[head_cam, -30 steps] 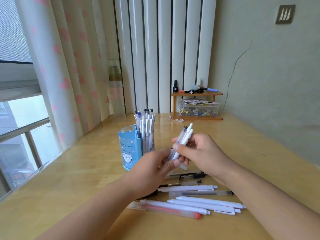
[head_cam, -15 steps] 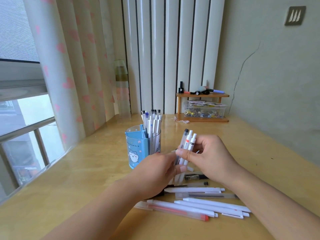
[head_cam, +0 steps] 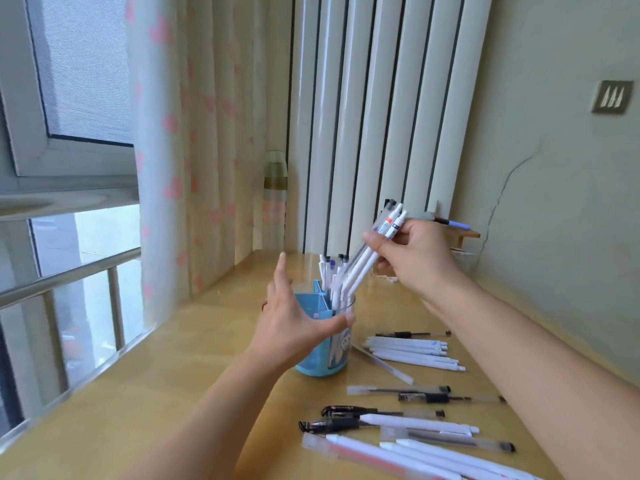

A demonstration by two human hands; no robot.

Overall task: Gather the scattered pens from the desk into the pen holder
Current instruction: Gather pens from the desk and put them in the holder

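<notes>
right hand (head_cam: 412,258) grip around pens (head_cam: 367,261) (left hand (head_cam: 291,317) spread)

The pen holder (head_cam: 320,355) is light blue with a white cartoon figure on its side. The pens in the right hand (head_cam: 372,252) are white and clear, with a red-and-black label. Loose pens on the worktop (head_cam: 412,355) are mostly white; others are clear with black parts. The worktop (head_cam: 166,368) is pale yellow wood. The curtain (head_cam: 180,133) is cream with pink hearts.
</notes>
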